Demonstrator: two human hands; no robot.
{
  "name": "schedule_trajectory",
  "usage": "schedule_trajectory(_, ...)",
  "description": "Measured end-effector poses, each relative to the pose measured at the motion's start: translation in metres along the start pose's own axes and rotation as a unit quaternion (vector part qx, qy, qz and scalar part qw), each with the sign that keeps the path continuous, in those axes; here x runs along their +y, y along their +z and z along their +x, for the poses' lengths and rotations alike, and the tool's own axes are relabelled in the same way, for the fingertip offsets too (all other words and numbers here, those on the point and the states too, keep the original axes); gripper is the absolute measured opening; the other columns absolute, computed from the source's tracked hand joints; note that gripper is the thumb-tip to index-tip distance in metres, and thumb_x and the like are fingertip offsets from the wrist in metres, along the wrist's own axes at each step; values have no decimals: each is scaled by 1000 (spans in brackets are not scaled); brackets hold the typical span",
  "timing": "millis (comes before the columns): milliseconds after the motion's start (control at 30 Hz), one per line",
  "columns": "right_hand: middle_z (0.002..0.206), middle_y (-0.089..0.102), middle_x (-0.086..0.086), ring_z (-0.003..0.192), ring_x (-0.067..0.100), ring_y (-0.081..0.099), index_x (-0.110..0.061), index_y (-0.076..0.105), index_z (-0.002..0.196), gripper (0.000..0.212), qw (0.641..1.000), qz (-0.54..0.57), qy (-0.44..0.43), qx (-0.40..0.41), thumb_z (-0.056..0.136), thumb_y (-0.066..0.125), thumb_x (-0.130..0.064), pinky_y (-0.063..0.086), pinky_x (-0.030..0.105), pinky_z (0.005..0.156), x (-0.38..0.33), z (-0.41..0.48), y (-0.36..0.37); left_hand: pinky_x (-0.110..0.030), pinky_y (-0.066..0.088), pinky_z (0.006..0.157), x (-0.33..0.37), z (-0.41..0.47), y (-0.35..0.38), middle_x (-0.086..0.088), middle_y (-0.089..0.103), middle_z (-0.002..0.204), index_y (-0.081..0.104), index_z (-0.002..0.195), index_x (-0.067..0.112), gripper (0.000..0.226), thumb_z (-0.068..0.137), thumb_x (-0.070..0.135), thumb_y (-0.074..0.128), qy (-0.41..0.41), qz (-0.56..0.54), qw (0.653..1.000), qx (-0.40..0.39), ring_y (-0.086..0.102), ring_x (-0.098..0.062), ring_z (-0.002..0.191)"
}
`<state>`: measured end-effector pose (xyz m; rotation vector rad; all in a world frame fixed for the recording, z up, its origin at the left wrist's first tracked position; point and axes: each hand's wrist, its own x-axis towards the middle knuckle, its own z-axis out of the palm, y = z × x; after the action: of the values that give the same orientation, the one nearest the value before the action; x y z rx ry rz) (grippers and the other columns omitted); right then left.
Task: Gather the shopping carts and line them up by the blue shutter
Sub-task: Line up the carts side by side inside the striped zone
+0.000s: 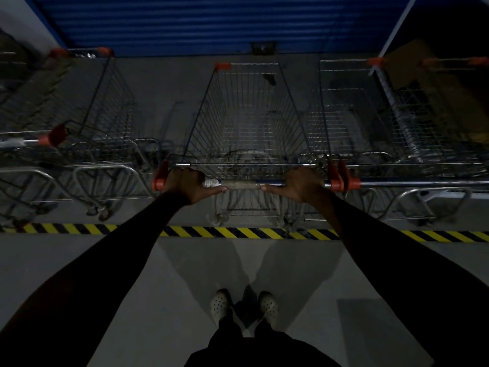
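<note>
A wire shopping cart [246, 115] with orange corner caps stands straight ahead, its nose close to the blue shutter [211, 22]. Both hands grip its handle bar [243, 184]: my left hand [188, 185] near the left orange end cap, my right hand [299, 185] near the right one. Another cart [87, 115] is parked to the left and a third cart [370, 115] to the right, all facing the shutter. The right cart's handle nearly touches my cart's handle end.
A yellow-and-black hazard stripe [238, 232] runs across the grey floor just behind the carts' rear wheels. My feet in white shoes [246, 305] stand behind it. More cart frames sit at the far left [16, 144]. A brown box [423, 83] lies at the far right.
</note>
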<state>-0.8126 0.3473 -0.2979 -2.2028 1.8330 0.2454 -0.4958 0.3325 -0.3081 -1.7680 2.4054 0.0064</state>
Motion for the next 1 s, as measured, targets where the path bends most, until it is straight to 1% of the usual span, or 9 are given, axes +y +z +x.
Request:
schedule_trajectory(167,93,72,4,86,23,67,-24,74,101,127,1000,-7,-3,-5,45,-1,-109,54,33,75,0,2,-2,-35,51,78,2,-1,-4,-7,73,88,65,91,16,118,58,104,-5,2,-2,1000,10,70,-26,85)
schedule_trajectory(267,79,64,0,81,21,64,-25,72,97,84,998,47,1,-39,71,33,-95,51,30,74,-2,0,-8,-38,52,80,4,-7,-9,-10,72,84,61,91,14,115,60,102,-6,23,-17,999,29,69,-29,85)
schedule_trajectory(367,68,57,-5,76,18,60,-28,58,74,48,993,111,0,-36,82,56,-76,40,26,64,-2,1,-7,-41,52,78,8,-13,-12,-12,69,77,60,83,13,104,71,98,2,36,-41,996,67,68,-30,79)
schedule_trajectory(467,71,63,-4,75,16,61,-29,57,72,45,986,168,-1,-12,78,64,-73,46,28,67,-1,5,1,-37,51,67,11,-20,-16,-12,67,72,68,79,10,81,87,82,32,73,-70,986,134,67,-33,73)
schedule_trajectory(567,96,70,2,94,24,66,-19,64,101,37,962,270,-27,-11,79,81,-44,54,40,85,-6,11,6,-32,46,68,15,-29,-17,-8,63,69,69,73,12,30,84,37,80,91,-89,973,192,64,-30,70)
schedule_trajectory(600,102,68,3,100,26,65,-15,62,110,40,960,275,-45,-4,81,81,-35,53,42,89,-9,11,6,-34,42,71,13,-30,-15,-9,62,73,68,76,11,25,83,31,81,75,-115,972,192,61,-29,76)
schedule_trajectory(733,114,63,1,104,22,63,-12,56,129,50,951,296,-80,41,85,78,-25,50,35,87,-30,7,4,-45,45,91,4,-38,-11,-10,61,96,67,99,10,42,93,50,54,-11,-130,974,186,61,-34,95)
schedule_trajectory(867,112,58,-2,99,14,57,-12,55,133,52,921,360,-100,110,88,76,-30,44,26,81,-51,2,-3,-44,51,77,3,-45,-33,-13,59,102,64,104,8,46,96,50,48,-22,-145,962,230,60,-35,94)
schedule_trajectory(1000,127,59,8,109,16,57,-12,53,136,56,891,393,-140,180,89,75,-32,45,27,88,-83,2,-28,-44,51,73,-15,-52,-57,-19,55,108,61,111,2,45,96,44,52,-8,-177,945,276,56,-39,98)
